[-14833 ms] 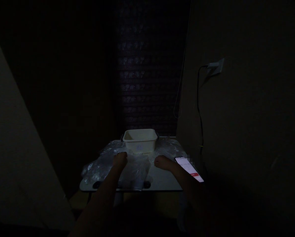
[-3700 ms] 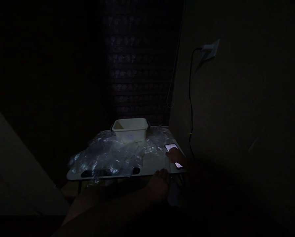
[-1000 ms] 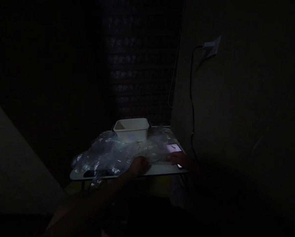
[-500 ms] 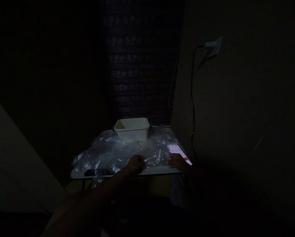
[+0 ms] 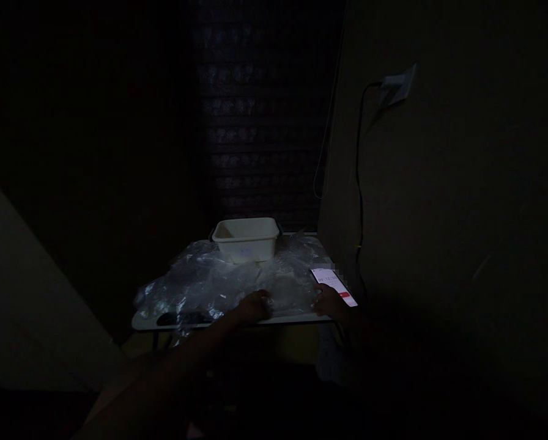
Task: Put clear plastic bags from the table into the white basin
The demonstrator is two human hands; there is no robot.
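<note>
Very dim room, slatted blind [image 5: 237, 131] at back, so I'm reading detail mostly off glints on the white tabletop [image 5: 140, 322]. Clear plastic [image 5: 290, 292], thin film, lies flat-ish near the front edge btwn the two hands; more crumpled film [image 5: 196, 284] is spread to its left, white tub [image 5: 246, 249] behind. I'd call it v. light, soft, no stiffness, prob. slippery & static-prone, easy to crease or tear. Best hold IMO: pinch at opposite side edges or near corners, light tension, no mid-sheet grab.

Pose: left hand [image 5: 254, 307] comes in low from the left, back up, fingers curled fwd at the film's left edge. Right hand [image 5: 328, 303] sits at its right edge, fingers pointing inward, overlapping the near end of the lit phone [image 5: 333, 282] from my view. Too dark to tell if either has a pinch or just rests there.
</note>
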